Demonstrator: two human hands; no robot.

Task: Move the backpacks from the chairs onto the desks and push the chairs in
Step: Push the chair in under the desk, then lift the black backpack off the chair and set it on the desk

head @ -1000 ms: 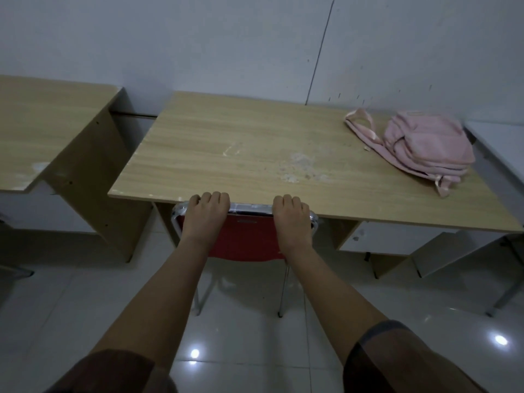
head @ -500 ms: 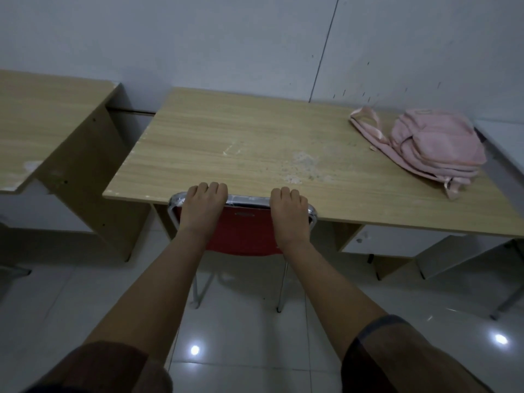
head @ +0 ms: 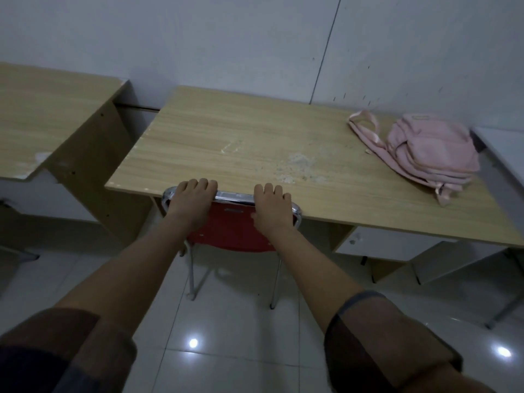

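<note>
Pushed closer, chair (head: pixel 231 222) under both hands (head: pixel 190 202), backpack (head: pixel 425 150) rightward.

Bare desk (head: pixel 226 143) top left of pink backpack (head: pixel 425 148); red chair (head: pixel 232 231) back against desk edge

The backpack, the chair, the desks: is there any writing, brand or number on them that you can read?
No text can be read anywhere.
Pink backpack: a small patch near its top, too blurred to read.
Red chair: a small mark on the backrest below the chrome rail, too small to read.
Desk: only scuffs and worn patches, no writing.
Wall: bare, with small dark marks and no signs.
</note>
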